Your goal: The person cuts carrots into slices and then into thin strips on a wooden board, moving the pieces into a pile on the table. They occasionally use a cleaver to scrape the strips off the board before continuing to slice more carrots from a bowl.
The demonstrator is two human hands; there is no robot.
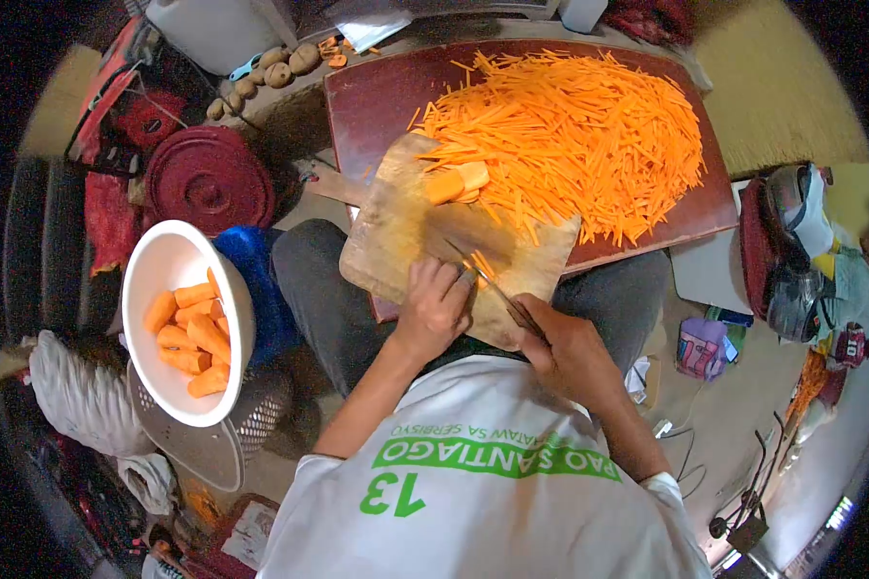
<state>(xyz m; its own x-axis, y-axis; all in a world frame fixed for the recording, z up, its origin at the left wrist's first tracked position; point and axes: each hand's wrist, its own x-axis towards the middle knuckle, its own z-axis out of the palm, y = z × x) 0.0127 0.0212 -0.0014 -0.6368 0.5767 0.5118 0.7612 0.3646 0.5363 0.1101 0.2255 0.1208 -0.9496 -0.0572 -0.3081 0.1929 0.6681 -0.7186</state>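
My right hand (562,344) is wrapped round the handle of a knife (500,289), whose blade points up and left over the wooden cutting board (386,227). Beside the blade, my left hand (439,304) rests on the board with its fingers curled together; whatever they press on is hidden. A few cut carrot sticks (482,264) lie at the blade. Farther up the board are thick carrot slices (457,181). A large heap of orange carrot sticks (579,140) covers much of the dark red table and reaches onto the board.
A white bowl (137,318) of peeled carrot pieces (193,333) stands at the left, near a dark red lid (210,180). Potatoes (277,74) lie behind the table's left corner. Bags (702,347) and clutter sit at the right.
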